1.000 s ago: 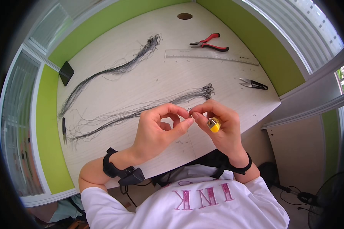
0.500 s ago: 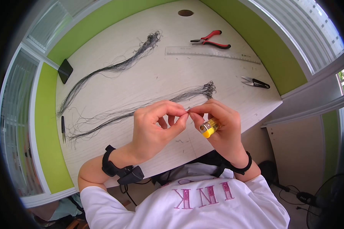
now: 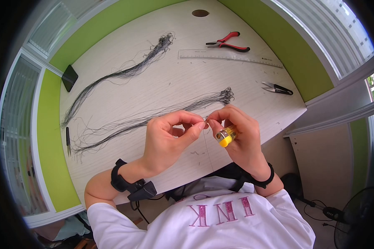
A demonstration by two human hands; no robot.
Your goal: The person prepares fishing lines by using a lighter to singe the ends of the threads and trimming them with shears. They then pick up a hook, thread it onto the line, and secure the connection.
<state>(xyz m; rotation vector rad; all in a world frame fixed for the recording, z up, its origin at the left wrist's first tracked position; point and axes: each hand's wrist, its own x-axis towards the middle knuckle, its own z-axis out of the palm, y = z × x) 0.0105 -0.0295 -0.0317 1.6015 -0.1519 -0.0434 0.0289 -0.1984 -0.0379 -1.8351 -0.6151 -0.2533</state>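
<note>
My left hand (image 3: 166,143) is closed in a pinch, thumb against forefinger. At its fingertips is a tiny fish hook (image 3: 206,118) on a thin line, mostly covered by the fingers. My right hand (image 3: 241,139) pinches at the same spot, its fingertips almost touching the left ones. Tucked in the right palm is a yellow lighter (image 3: 227,137), its metal end facing me. Just beyond both hands lies a bundle of dark fishing lines (image 3: 187,105), with a cluster of hooks (image 3: 227,96) at its right end.
A second bundle of hooked lines (image 3: 126,71) lies farther back. Red-handled pliers (image 3: 228,41), a clear ruler (image 3: 230,57) and black thread snips (image 3: 277,88) are at the right. A dark phone-like slab (image 3: 70,78) and black tweezers (image 3: 68,141) lie left. Green panels (image 3: 56,137) edge the desk.
My left thumb has straightened up toward the forefinger, and the right fingertips have shifted slightly around the hook. The lighter stays in my right palm. The view has moved a little.
</note>
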